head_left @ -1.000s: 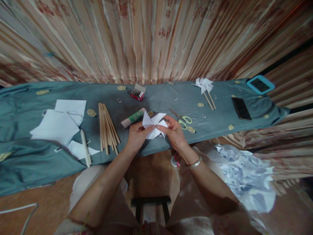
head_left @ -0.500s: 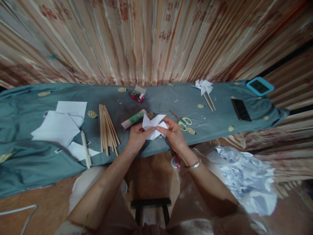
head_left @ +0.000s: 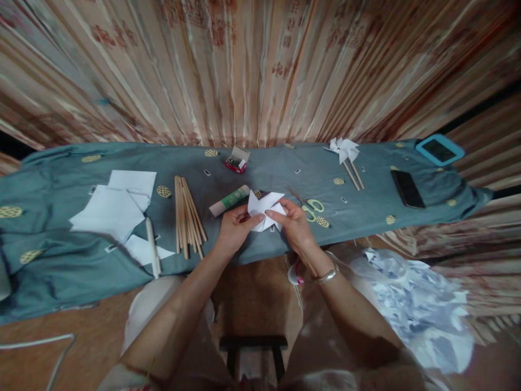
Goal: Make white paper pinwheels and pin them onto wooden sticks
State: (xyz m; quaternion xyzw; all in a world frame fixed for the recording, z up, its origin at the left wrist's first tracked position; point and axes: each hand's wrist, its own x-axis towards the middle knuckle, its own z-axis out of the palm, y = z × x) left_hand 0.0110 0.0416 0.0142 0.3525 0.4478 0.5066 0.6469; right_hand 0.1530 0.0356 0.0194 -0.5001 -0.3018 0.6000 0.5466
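Observation:
Between my two hands is a white paper pinwheel (head_left: 259, 204), its blades folded in to a small dark pin at the centre. My left hand (head_left: 235, 228) grips its left side, thumb close to the middle. On the right, my right hand (head_left: 298, 224) pinches it with the thumb beside the pin and fingers behind. A glue stick (head_left: 230, 200) with a green label lies just beyond my left hand. Scissors (head_left: 310, 207) with pale green handles rest beside my right fingers. The fingers behind the paper are partly hidden.
Wooden sticks (head_left: 187, 217), paper sheets (head_left: 112, 212) and a white pen-like tool (head_left: 152, 247) lie left. A red box of pins (head_left: 237, 161) stands behind. Right are pinwheels on sticks (head_left: 345, 149), a phone (head_left: 407, 188), a blue-framed device (head_left: 439, 149) and a bag of paper scraps (head_left: 419, 304).
The whole view has shifted slightly, so things appear a little further right. Both hands keep hold of the pinwheel, with hardly any change in their grip.

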